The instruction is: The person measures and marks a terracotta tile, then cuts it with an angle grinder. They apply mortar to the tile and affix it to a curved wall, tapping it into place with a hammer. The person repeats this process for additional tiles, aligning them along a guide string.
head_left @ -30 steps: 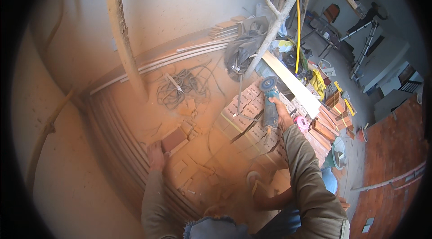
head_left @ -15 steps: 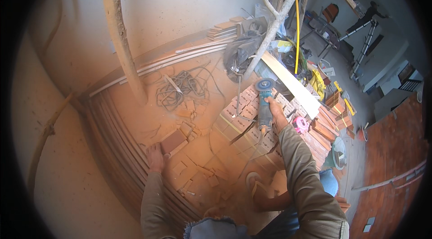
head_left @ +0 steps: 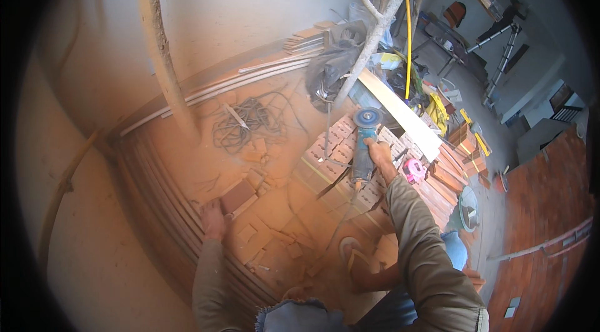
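My right hand (head_left: 379, 158) grips a blue angle grinder (head_left: 364, 144) by its body. Its round disc points away from me over a stack of hollow clay bricks (head_left: 340, 144). My left hand (head_left: 212, 219) rests flat on the dusty floor. Its fingers touch a reddish brick piece (head_left: 238, 196). Broken brick scraps (head_left: 275, 241) lie between my two arms. The grinder's cord (head_left: 342, 213) trails back toward my sandalled foot (head_left: 353, 257).
A tangle of dark cable (head_left: 240, 124) lies on the floor beyond my left hand. A pale plank (head_left: 400, 113) crosses the bricks, with a pink tape measure (head_left: 414, 171) beside it. A dusty post (head_left: 164, 57) rises at left. A ladder (head_left: 500, 50) and clutter fill the far right.
My right hand has drawn the grinder slightly left and nearer over the brick stack. My left hand stays on the floor by the brick piece.
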{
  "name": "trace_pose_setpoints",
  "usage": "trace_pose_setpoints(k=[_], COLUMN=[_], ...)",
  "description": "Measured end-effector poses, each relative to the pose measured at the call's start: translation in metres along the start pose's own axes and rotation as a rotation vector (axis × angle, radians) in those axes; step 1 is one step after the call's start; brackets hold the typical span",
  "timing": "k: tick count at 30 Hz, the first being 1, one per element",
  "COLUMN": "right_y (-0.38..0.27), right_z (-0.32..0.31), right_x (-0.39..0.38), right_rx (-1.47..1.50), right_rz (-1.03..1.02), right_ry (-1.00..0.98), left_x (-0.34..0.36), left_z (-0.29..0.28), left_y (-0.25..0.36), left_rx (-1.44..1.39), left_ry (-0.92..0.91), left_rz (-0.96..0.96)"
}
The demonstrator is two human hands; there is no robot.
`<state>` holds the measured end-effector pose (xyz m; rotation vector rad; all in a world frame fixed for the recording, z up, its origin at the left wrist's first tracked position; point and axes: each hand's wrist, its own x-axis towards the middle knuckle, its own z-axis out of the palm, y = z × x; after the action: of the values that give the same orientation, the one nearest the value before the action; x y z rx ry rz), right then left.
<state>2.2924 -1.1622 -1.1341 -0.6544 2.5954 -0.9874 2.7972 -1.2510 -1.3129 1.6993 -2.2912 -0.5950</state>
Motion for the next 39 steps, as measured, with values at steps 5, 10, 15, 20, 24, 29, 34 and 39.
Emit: trace_pose_setpoints(k=[5,10,15,20,24,29,34,39], right_y=[0.009,0.003,0.010,0.029,0.041,0.074,0.102,0.111], right_z=[0.002,-0.003,-0.012,-0.032,-0.088,-0.193,-0.273,-0.322], right_x=[0.001,-0.007,0.000,0.001,-0.012,-0.028,-0.089,-0.181], right_rx=[-0.112,-0.294,-0.285,-0.148,-0.084,-0.055,0.253,0.298], right_rz=[-0.018,-0.097,-0.074,-0.142,-0.403,-0.448,-0.058,0.229], right_ry=[-0.016,-0.055,-0.215,-0.245,-0.262,-0.337,-0.133,-0.616], left_x=[0.004,0.019,0.028,0.047,0.033,0.020,0.006,-0.038], left_z=[-0.005,-0.008,-0.011,-0.005,-0.031,-0.050,-0.130,-0.182], left_y=[0.006,-0.004,0.008,0.011,0.043,0.051,0.155,0.124], left_rx=[0.028,0.068,0.122,0.196,0.093,-0.087,0.006,0.281], left_ry=[-0.053,-0.132,-0.167,-0.260,-0.194,-0.241,-0.432,-0.524], left_rz=[0.006,0.014,0.038,0.061,0.109,-0.100,-0.533,-0.359])
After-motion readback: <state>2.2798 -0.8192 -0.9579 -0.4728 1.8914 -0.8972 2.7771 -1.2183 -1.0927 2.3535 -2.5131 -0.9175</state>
